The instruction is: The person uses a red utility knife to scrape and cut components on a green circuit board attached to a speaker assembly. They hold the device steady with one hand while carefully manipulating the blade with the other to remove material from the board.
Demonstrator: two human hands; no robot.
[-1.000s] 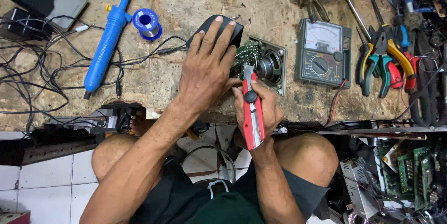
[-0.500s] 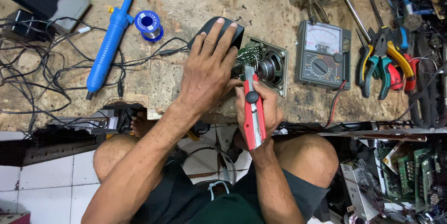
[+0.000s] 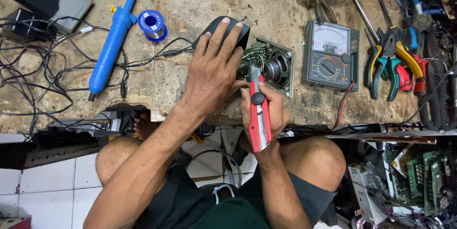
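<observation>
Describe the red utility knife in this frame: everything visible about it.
The red utility knife is a long, slim cutter with a red body that looks plastic, a grey metal strip along its middle and a black round slider knob near the front. It lies gripped in the right hand, thumb beside the knob, its rear end sticking out toward the person's lap. It points away from the person, tip meeting the green circuit board beside the speaker. The blade itself is too small to make out.

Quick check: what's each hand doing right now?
Left hand: open, flat on the black casing.
Right hand: closed around the red utility knife.
</observation>
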